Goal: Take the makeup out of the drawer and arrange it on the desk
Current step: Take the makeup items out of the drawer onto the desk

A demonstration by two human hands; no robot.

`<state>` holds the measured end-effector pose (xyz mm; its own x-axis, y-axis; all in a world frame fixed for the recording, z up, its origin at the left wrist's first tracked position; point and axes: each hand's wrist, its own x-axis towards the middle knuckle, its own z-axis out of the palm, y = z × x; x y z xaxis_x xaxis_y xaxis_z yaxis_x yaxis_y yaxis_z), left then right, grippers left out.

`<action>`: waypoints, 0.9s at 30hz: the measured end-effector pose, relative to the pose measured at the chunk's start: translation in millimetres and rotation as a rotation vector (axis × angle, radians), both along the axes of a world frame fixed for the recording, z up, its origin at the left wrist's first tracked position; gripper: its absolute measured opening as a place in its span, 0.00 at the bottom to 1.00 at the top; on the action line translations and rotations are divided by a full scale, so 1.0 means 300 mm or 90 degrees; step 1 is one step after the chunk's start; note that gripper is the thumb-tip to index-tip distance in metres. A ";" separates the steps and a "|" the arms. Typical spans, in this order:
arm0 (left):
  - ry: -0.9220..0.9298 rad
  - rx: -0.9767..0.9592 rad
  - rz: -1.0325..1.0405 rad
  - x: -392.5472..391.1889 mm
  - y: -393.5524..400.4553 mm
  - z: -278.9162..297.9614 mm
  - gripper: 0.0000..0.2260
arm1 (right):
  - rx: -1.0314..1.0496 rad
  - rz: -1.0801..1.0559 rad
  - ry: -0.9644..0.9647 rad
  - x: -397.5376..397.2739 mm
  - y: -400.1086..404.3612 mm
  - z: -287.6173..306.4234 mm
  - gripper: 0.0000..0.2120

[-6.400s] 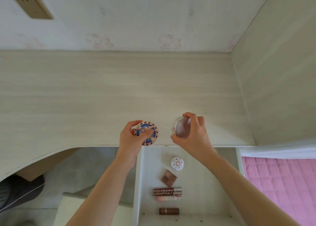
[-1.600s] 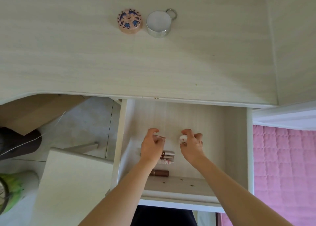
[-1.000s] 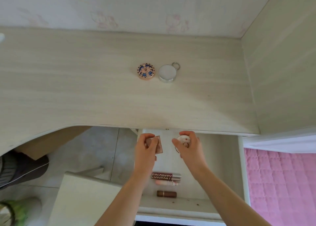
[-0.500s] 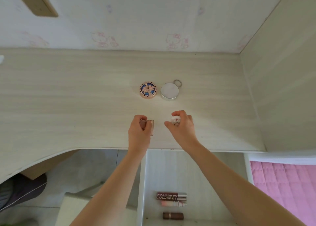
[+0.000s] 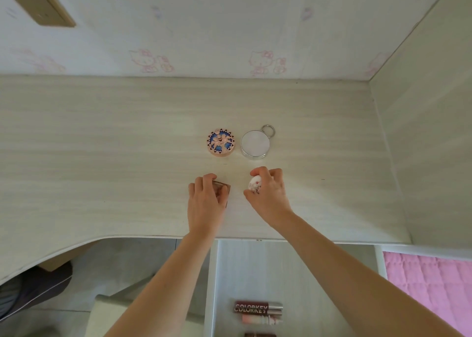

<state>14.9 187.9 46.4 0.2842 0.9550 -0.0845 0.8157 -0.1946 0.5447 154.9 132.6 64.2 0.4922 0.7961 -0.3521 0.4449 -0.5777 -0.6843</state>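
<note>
My left hand (image 5: 205, 204) grips a small brown square compact (image 5: 222, 187) on the pale wooden desk (image 5: 102, 158). My right hand (image 5: 269, 193) holds a small white round pot with red marks (image 5: 255, 183) just above the desk. Behind them sit a pink-and-blue patterned round compact (image 5: 220, 142) and a silver round mirror case with a ring (image 5: 255, 144), side by side. The open drawer (image 5: 255, 265) below the desk edge holds a COLORKEY tube (image 5: 258, 307), a pink tube (image 5: 260, 319) and a brown lipstick (image 5: 259, 334).
A wall with cartoon-cat wallpaper (image 5: 204, 30) and a socket (image 5: 43, 5) stands behind the desk. A wooden side panel (image 5: 429, 132) closes the right. A pink quilt (image 5: 429, 285) lies at the lower right, a dark bag (image 5: 30, 290) under the desk at left.
Both hands lifted the square compact and the white pot out of the drawer and carried them forward onto the desk, now just in front of the two round compacts.
</note>
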 end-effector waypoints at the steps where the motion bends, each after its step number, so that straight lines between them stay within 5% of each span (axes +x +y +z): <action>1: 0.024 0.026 -0.009 -0.003 -0.001 -0.004 0.17 | 0.000 0.019 -0.021 -0.001 -0.003 -0.001 0.22; 15: 0.101 0.077 -0.027 -0.025 -0.023 -0.040 0.19 | -0.034 0.141 -0.279 0.047 -0.012 0.003 0.27; 20: 0.100 0.166 -0.197 -0.095 -0.101 -0.046 0.24 | -0.006 0.180 -0.309 0.041 -0.039 0.013 0.34; 27: 0.162 0.127 -0.269 -0.152 -0.165 -0.072 0.26 | 0.069 0.277 -0.421 -0.039 -0.195 -0.001 0.30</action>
<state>-30.7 138.4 24.8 0.6418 0.7663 -0.0297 0.7455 -0.6144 0.2584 143.4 74.2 63.8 0.2090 0.9779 -0.0058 0.9484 -0.2042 -0.2425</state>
